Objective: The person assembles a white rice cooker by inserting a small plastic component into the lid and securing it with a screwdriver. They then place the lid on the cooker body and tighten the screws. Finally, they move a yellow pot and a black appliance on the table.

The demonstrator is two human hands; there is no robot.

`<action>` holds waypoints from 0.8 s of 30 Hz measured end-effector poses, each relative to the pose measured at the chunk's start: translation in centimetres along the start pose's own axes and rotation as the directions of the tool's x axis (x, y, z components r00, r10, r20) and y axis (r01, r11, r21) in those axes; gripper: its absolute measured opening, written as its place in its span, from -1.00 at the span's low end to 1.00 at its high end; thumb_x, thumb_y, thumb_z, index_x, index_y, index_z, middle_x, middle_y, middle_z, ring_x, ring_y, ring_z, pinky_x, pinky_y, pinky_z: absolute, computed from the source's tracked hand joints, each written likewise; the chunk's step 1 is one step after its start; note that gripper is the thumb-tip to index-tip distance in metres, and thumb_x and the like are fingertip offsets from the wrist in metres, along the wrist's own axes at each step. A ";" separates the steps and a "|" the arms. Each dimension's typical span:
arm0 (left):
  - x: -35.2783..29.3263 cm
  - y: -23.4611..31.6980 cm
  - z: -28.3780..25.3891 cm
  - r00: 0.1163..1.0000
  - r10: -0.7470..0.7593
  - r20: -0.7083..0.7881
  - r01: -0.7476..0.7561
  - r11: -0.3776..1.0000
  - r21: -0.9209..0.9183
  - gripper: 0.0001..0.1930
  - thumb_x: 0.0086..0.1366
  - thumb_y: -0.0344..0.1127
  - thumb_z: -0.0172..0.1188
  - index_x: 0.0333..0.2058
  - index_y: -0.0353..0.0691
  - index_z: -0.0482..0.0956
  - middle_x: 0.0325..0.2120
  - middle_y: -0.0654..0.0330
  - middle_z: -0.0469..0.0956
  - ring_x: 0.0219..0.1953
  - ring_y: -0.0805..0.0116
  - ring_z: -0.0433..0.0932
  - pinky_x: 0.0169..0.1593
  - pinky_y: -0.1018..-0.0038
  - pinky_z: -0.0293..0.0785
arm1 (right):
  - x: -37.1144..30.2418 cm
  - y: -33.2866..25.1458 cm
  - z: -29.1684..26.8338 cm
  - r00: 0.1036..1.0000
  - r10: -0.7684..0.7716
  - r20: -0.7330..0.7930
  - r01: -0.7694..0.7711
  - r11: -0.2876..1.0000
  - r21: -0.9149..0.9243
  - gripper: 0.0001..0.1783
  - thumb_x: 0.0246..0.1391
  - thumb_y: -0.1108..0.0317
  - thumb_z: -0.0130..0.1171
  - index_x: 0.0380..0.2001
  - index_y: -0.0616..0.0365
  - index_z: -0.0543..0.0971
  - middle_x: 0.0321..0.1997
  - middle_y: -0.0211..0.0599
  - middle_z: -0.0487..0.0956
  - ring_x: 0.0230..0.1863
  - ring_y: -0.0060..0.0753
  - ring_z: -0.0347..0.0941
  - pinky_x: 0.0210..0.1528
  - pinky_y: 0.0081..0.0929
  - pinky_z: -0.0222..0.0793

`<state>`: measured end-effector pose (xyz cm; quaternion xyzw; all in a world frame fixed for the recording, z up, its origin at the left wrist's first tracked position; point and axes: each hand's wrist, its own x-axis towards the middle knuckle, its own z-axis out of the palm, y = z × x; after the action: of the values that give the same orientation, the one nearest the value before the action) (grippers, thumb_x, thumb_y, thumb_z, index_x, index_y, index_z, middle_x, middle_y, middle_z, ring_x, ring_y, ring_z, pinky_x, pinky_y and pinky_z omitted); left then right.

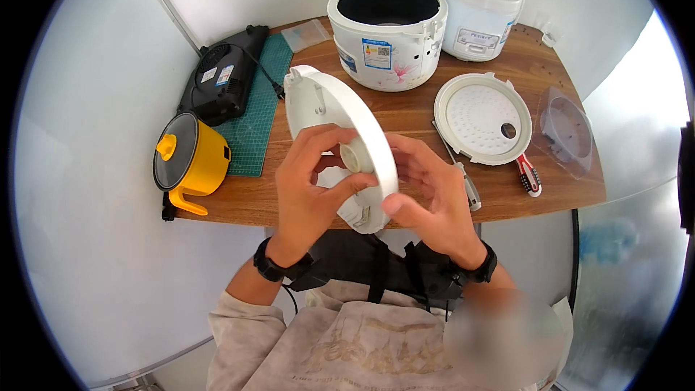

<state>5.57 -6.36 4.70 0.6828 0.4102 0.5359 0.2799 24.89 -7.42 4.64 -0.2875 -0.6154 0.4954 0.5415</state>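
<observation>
The left hand (pixel 308 185) grips a small round cup (pixel 356 156) at the inner face of a white lid (pixel 371 134); the right hand (pixel 438 188) clasps the lid's rim. It stands on edge above the desk (pixel 250 194), before an open rice cooker (pixel 387 65).

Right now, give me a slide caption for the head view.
Left hand and right hand hold a tilted white lid near an open rice cooker.

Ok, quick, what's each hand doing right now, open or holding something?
Left hand: closed on the round fitting inside the white rice-cooker lid.
Right hand: holding the same lid from its outer side.
</observation>
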 end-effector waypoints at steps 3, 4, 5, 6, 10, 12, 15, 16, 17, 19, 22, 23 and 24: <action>-0.2 0.0 1.2 0.995 0.101 -0.006 -0.098 0.977 0.191 -0.45 -0.04 -0.37 0.60 -0.02 -0.22 0.63 -0.04 0.13 0.55 -0.21 0.28 0.66 -0.14 0.42 0.65 | -0.3 -0.8 0.4 0.993 0.065 -0.097 -0.082 0.980 -0.181 -0.27 0.02 0.28 0.44 0.22 0.32 0.41 -0.01 0.08 0.68 0.04 -0.17 0.67 0.13 -0.29 0.56; -0.2 -0.1 1.4 0.991 0.131 0.007 -0.129 0.959 0.251 -0.45 -0.04 -0.36 0.59 -0.02 -0.21 0.63 -0.05 0.13 0.55 -0.22 0.27 0.66 -0.15 0.42 0.65 | -0.2 -1.1 0.7 0.987 0.089 -0.136 -0.120 0.963 -0.241 -0.29 0.02 0.29 0.44 0.21 0.30 0.42 -0.03 0.07 0.69 0.02 -0.18 0.68 0.12 -0.29 0.57; -0.2 -0.5 1.6 0.992 0.122 0.021 -0.124 0.963 0.238 -0.46 -0.01 -0.38 0.57 0.00 -0.19 0.63 -0.04 0.13 0.54 -0.23 0.25 0.66 -0.16 0.40 0.64 | -0.1 -0.2 0.9 0.981 0.047 -0.187 -0.093 0.964 -0.250 -0.38 0.06 0.35 0.38 0.19 0.25 0.45 -0.10 0.05 0.71 -0.05 -0.19 0.72 0.06 -0.31 0.60; -0.2 -0.4 1.7 0.995 0.093 0.047 -0.102 0.965 0.240 -0.46 0.00 -0.42 0.56 0.01 -0.21 0.63 -0.03 0.12 0.54 -0.18 0.25 0.66 -0.12 0.41 0.65 | -0.2 0.5 0.8 0.978 0.053 -0.204 -0.102 0.965 -0.241 -0.40 0.08 0.36 0.37 0.19 0.25 0.45 -0.11 0.05 0.71 -0.07 -0.19 0.72 0.04 -0.33 0.60; -0.3 -0.4 1.8 0.992 0.022 0.123 -0.051 0.969 0.240 -0.44 0.04 -0.53 0.51 0.08 -0.23 0.61 0.03 0.10 0.54 -0.07 0.24 0.67 0.00 0.42 0.69 | -0.4 1.2 0.2 0.960 0.133 -0.248 -0.188 0.959 -0.213 -0.47 0.12 0.40 0.31 0.16 0.26 0.48 -0.13 0.06 0.72 -0.11 -0.21 0.73 -0.05 -0.36 0.61; -0.4 -0.6 1.8 0.989 0.010 0.148 -0.043 0.974 0.222 -0.43 0.07 -0.56 0.48 0.11 -0.23 0.60 0.05 0.10 0.54 -0.07 0.24 0.67 0.02 0.42 0.69 | -0.5 1.4 -0.1 0.954 0.156 -0.255 -0.210 0.957 -0.201 -0.49 0.13 0.40 0.30 0.16 0.26 0.49 -0.14 0.06 0.72 -0.12 -0.24 0.73 -0.08 -0.38 0.61; -0.3 -1.1 1.7 0.986 -0.025 0.165 -0.004 0.985 0.173 -0.43 0.11 -0.62 0.43 0.14 -0.23 0.59 0.05 0.09 0.55 -0.08 0.27 0.67 0.04 0.42 0.69 | -0.4 2.3 -0.5 0.958 0.137 -0.250 -0.185 0.967 -0.177 -0.48 0.13 0.40 0.30 0.16 0.27 0.49 -0.16 0.06 0.72 -0.13 -0.28 0.72 -0.11 -0.39 0.60; -0.1 -1.2 1.6 0.985 -0.050 0.167 0.024 0.988 0.151 -0.44 0.12 -0.63 0.41 0.14 -0.24 0.59 0.05 0.09 0.56 -0.08 0.29 0.67 0.03 0.42 0.69 | -0.5 2.7 -0.7 0.958 0.142 -0.248 -0.186 0.969 -0.164 -0.48 0.12 0.40 0.29 0.16 0.27 0.49 -0.17 0.05 0.72 -0.14 -0.30 0.72 -0.12 -0.39 0.60; 0.0 -1.2 1.5 0.983 -0.074 0.166 0.052 0.990 0.131 -0.45 0.13 -0.64 0.40 0.14 -0.24 0.59 0.04 0.09 0.57 -0.08 0.30 0.68 0.03 0.42 0.69 | -0.5 3.0 -0.8 0.959 0.145 -0.243 -0.185 0.971 -0.150 -0.48 0.12 0.40 0.29 0.17 0.27 0.49 -0.17 0.05 0.73 -0.15 -0.31 0.72 -0.12 -0.39 0.60; 0.2 -1.4 1.5 0.982 -0.078 0.173 0.053 0.988 0.146 -0.48 0.15 -0.65 0.37 0.12 -0.25 0.60 0.01 0.10 0.61 -0.08 0.33 0.68 0.03 0.42 0.69 | -0.2 3.1 -1.0 0.950 0.181 -0.254 -0.226 0.961 -0.158 -0.48 0.11 0.40 0.28 0.16 0.27 0.50 -0.18 0.03 0.73 -0.17 -0.31 0.72 -0.13 -0.39 0.60; 0.3 -1.7 1.6 0.984 -0.072 0.161 0.047 0.987 0.152 -0.57 0.19 -0.61 0.36 0.06 -0.22 0.64 -0.03 0.10 0.66 -0.11 0.31 0.70 0.00 0.43 0.69 | 0.0 3.1 -0.9 0.938 0.210 -0.276 -0.265 0.948 -0.177 -0.49 0.08 0.39 0.28 0.13 0.27 0.51 -0.21 -0.01 0.73 -0.22 -0.33 0.71 -0.16 -0.40 0.58; 0.3 -1.8 1.7 0.986 -0.069 0.154 0.045 0.987 0.152 -0.60 0.20 -0.58 0.35 0.04 -0.20 0.65 -0.05 0.10 0.68 -0.12 0.30 0.71 -0.02 0.43 0.69 | 0.0 3.1 -0.9 0.934 0.217 -0.285 -0.276 0.944 -0.184 -0.50 0.08 0.39 0.28 0.11 0.27 0.52 -0.22 -0.03 0.73 -0.23 -0.34 0.70 -0.17 -0.40 0.58; 0.3 -1.9 1.7 0.984 -0.079 0.162 0.057 0.989 0.135 -0.61 0.21 -0.58 0.35 0.03 -0.21 0.65 -0.05 0.10 0.68 -0.13 0.30 0.71 -0.01 0.43 0.69 | 0.0 3.3 -1.0 0.935 0.193 -0.299 -0.260 0.943 -0.206 -0.51 0.08 0.38 0.28 0.10 0.27 0.52 -0.23 -0.04 0.73 -0.25 -0.34 0.70 -0.18 -0.40 0.57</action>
<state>6.77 -5.07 2.84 0.7275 0.4427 0.4391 0.2864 25.19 -5.97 1.50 -0.4868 -0.5527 0.4313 0.5211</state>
